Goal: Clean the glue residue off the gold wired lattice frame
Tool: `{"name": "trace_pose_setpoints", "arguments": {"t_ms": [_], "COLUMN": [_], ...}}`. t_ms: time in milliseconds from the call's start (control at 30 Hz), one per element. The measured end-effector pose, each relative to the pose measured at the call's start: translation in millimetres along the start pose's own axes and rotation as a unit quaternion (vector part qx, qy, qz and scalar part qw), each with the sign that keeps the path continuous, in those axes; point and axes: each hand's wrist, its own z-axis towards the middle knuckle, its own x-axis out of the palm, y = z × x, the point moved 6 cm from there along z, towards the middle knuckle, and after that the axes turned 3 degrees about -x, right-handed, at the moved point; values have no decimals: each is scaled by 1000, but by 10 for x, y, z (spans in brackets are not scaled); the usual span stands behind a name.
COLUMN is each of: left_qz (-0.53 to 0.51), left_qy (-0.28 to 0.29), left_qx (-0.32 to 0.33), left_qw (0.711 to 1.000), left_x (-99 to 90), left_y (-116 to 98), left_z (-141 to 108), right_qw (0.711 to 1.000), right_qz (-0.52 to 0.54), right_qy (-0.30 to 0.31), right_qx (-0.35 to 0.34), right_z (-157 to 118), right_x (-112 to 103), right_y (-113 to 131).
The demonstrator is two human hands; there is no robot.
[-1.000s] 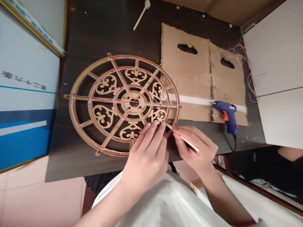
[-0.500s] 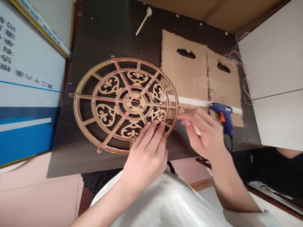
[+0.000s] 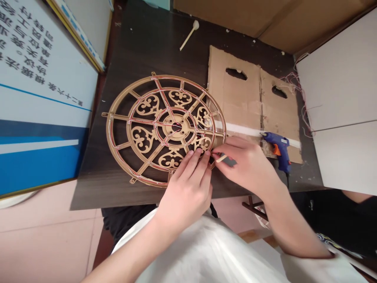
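A round gold-coloured openwork frame (image 3: 118, 162) lies on the dark table, with scroll ornaments and red and white wires along its rings and spokes. My left hand (image 3: 191, 184) rests on its near right part, fingers stretched out and holding nothing. Close beside those fingertips, my right hand (image 3: 249, 163) is closed around a short pale wooden stick (image 3: 221, 158) at the frame's right rim. Its fingertips touch or nearly touch the rim; the contact point is partly hidden by the fingers.
A blue glue gun (image 3: 278, 149) lies on a cardboard sheet (image 3: 235, 98) with two cut holes, right of the frame. A white-tipped stick (image 3: 189, 35) lies behind. Loose thin wires (image 3: 304, 98) hang by the white panel (image 3: 347, 94). A printed board (image 3: 41, 118) stands left. Another person's dark clothing (image 3: 330, 216) shows lower right.
My right hand has moved left and down along the rim, closer to my left fingertips, and the stick has turned in its grip. The whole view has shifted slightly.
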Motion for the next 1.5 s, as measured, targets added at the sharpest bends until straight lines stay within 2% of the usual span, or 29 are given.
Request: {"name": "trace_pose_setpoints", "arguments": {"t_ms": [300, 467, 733, 1033, 1300, 1500], "left_qz": [0, -2, -6, -2, -2, -4], "left_qy": [3, -4, -1, -8, -8, -3], "left_qx": [-2, 2, -2, 1, 1, 2], "left_qw": [1000, 1000, 1000, 1000, 1000, 1000], "left_x": [0, -5, -2, -2, 4, -2], "left_y": [1, -3, -6, 0, -4, -2], "left_z": [-6, 5, 11, -8, -9, -22], "right_qw": [996, 994, 996, 999, 996, 993], "right_qz": [-48, -55, -56, -26, -8, -55], "right_qy": [64, 83, 66, 6, 90, 107], "right_qx": [-34, -34, 0, 44, 27, 5], "right_z": [100, 154, 178, 134, 157, 184], "right_x": [-17, 18, 90, -116, -11, 57], "right_y": [131, 109, 84, 24, 34, 63]}}
